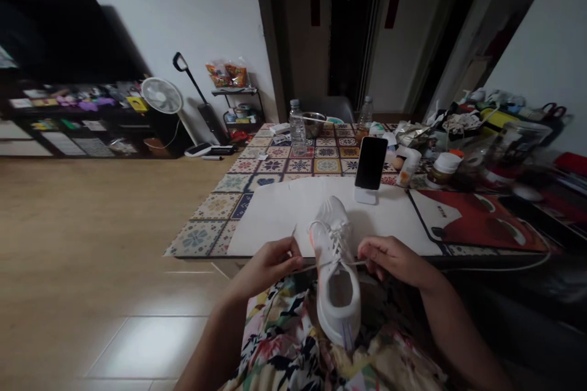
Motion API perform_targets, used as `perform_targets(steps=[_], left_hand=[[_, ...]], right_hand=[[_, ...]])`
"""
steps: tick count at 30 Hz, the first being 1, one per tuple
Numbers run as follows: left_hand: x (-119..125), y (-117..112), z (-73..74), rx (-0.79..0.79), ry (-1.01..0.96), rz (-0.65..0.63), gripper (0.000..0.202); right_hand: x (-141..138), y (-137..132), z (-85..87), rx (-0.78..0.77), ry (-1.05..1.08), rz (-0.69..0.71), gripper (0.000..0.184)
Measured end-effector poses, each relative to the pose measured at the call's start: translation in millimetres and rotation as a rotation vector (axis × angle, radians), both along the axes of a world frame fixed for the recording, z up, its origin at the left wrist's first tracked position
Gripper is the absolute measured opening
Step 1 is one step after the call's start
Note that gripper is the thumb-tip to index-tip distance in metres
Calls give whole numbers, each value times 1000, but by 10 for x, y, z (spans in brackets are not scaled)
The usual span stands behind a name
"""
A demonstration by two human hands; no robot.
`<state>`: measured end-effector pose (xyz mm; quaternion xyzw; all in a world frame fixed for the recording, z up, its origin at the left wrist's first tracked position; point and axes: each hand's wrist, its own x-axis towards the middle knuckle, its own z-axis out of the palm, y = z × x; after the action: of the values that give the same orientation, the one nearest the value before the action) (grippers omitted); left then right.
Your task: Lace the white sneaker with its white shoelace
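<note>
A white sneaker (337,269) rests with its toe on the table edge and its heel over my lap, opening facing up. My left hand (268,266) is closed, pinching one end of the white shoelace (334,243) at the shoe's left side. My right hand (394,258) is closed too, pinching the other lace end on the right. The lace runs taut between both hands across the shoe's tongue. A white sheet (293,211) lies under the toe.
The patterned tabletop (270,165) holds a black phone on a white stand (370,165), a water bottle (297,128), a metal bowl (313,123), jars and clutter at right, and a red mat (481,220). A fan (161,96) stands on the wooden floor at left.
</note>
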<state>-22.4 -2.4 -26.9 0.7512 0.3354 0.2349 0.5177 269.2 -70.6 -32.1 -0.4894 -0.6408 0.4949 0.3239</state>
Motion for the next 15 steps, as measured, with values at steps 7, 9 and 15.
perform_targets(steps=[7, 9, 15], left_hand=[[95, 7, -93, 149, 137, -173, 16], [59, 39, -88, 244, 103, -210, 17], [-149, 67, 88, 443, 37, -209, 16]], right_hand=[[91, 7, 57, 149, -87, 159, 44], [119, 6, 73, 194, -77, 178, 40], [73, 22, 2, 267, 332, 144, 34]])
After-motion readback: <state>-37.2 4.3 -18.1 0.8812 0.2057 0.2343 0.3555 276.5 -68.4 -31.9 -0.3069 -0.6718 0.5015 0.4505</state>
